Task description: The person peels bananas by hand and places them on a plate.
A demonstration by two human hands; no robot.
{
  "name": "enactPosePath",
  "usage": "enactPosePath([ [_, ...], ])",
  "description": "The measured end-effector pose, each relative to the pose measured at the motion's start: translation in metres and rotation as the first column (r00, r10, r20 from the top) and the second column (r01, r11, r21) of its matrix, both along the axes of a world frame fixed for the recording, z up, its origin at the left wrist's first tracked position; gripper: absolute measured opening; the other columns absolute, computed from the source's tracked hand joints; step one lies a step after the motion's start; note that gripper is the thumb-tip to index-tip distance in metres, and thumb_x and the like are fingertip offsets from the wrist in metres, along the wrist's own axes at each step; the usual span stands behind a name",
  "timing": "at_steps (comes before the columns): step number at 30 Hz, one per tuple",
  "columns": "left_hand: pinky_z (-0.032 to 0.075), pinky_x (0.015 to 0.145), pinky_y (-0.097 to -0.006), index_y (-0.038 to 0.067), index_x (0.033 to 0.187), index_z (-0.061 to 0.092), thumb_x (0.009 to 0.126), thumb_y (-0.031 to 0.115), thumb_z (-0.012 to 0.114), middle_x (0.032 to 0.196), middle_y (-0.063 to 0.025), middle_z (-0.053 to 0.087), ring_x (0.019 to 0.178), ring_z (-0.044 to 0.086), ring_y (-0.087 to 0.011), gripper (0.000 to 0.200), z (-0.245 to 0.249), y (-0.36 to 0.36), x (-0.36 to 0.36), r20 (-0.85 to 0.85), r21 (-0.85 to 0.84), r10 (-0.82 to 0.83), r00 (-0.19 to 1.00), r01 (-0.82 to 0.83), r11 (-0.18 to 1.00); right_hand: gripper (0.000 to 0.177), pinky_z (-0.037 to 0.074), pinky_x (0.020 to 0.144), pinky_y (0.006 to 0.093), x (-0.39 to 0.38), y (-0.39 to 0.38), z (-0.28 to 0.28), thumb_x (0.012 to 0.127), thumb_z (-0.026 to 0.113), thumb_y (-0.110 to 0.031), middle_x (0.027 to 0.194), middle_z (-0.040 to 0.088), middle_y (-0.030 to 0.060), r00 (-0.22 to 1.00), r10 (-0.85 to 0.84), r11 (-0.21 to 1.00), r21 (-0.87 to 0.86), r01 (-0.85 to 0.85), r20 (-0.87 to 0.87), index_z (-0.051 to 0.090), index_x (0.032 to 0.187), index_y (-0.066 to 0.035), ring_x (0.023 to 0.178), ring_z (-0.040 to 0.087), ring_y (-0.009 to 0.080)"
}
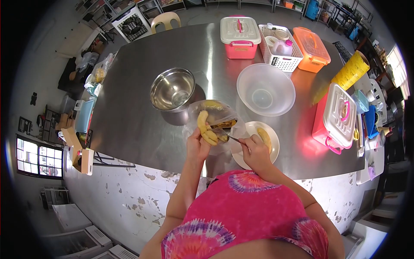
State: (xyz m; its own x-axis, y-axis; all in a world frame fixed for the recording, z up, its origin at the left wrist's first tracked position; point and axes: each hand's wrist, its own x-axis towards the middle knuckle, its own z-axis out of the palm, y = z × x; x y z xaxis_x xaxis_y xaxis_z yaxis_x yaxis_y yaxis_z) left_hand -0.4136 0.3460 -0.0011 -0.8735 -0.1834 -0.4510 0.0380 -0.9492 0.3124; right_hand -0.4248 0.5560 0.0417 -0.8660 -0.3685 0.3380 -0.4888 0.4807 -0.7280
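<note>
Left hand (196, 146) clenched around a peeled banana (205, 126), held upright over a clear container (193, 113) with peel in it. Right hand (255, 152) grips a knife (231, 138) handle, with the blade pointing to 10 o'clock and the tip at the banana's lower end. Can't tell if the blade is touching it.

Plate (274, 149) is under the right hand, touching the container at its 4 o'clock side, with a banana piece (264, 137) on it. Steel bowl (172, 88) is at 11 o'clock from the hands and plastic bowl (265, 88) at 1 o'clock, both near. All of it sits on the metal table (129, 112).
</note>
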Motion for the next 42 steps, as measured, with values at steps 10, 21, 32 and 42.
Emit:
enactPosePath([
  [10, 0.045, 0.084, -0.0348, -0.004, 0.114, 0.046, 0.094, 0.018, 0.036, 0.100, -0.0098, 0.055, 0.093, 0.054, -0.0196, 0.031, -0.004, -0.009, 0.003, -0.138, -0.136, -0.068, 0.988, 0.049, 0.990, 0.012, 0.043, 0.052, 0.0337, -0.002, 0.001, 0.000, 0.074, 0.060, -0.002, 0.069, 0.052, 0.0090, 0.990, -0.085, 0.996, 0.031, 0.089, -0.117, 0.063, 0.085, -0.005, 0.060, 0.055, 0.0258],
  [21, 0.047, 0.078, -0.0330, 0.000, 0.118, 0.043, 0.093, 0.022, 0.039, 0.102, -0.0092, 0.054, 0.091, 0.054, -0.0186, 0.033, 0.010, 0.024, 0.005, -0.096, -0.232, -0.370, 0.924, 0.341, 0.911, 0.012, 0.046, 0.056, 0.0248, -0.019, 0.076, 0.000, 0.077, 0.061, -0.001, 0.079, 0.061, 0.0097, 0.924, -0.341, 0.927, -0.103, 0.361, 0.171, 0.063, 0.088, -0.002, 0.061, 0.057, 0.0147],
  [32, 0.040, 0.088, -0.0299, 0.004, 0.130, 0.032, 0.092, 0.016, 0.040, 0.117, -0.0063, 0.047, 0.103, 0.047, -0.0150, 0.040, -0.030, 0.124, -0.021, 0.330, -0.358, -0.621, 0.711, 0.703, 0.615, 0.017, 0.041, 0.050, 0.0232, 0.023, 0.129, -0.038, 0.074, 0.063, -0.005, 0.072, 0.061, 0.0073, 0.805, -0.535, 0.830, -0.020, 0.557, 0.256, 0.063, 0.090, 0.001, 0.053, 0.048, 0.0083],
  [42, 0.044, 0.077, -0.0368, 0.005, 0.103, 0.058, 0.082, 0.006, 0.048, 0.103, -0.0071, 0.057, 0.088, 0.056, -0.0234, 0.023, -0.020, 0.034, -0.011, 0.406, -0.845, -0.518, 0.753, 0.525, 0.101, 0.024, 0.047, 0.069, 0.0387, 0.031, 0.128, -0.070, 0.071, 0.055, -0.003, 0.083, 0.059, 0.0190, 0.828, -0.527, 0.850, 0.150, 0.506, 0.194, 0.061, 0.094, 0.001, 0.076, 0.058, 0.0334],
])
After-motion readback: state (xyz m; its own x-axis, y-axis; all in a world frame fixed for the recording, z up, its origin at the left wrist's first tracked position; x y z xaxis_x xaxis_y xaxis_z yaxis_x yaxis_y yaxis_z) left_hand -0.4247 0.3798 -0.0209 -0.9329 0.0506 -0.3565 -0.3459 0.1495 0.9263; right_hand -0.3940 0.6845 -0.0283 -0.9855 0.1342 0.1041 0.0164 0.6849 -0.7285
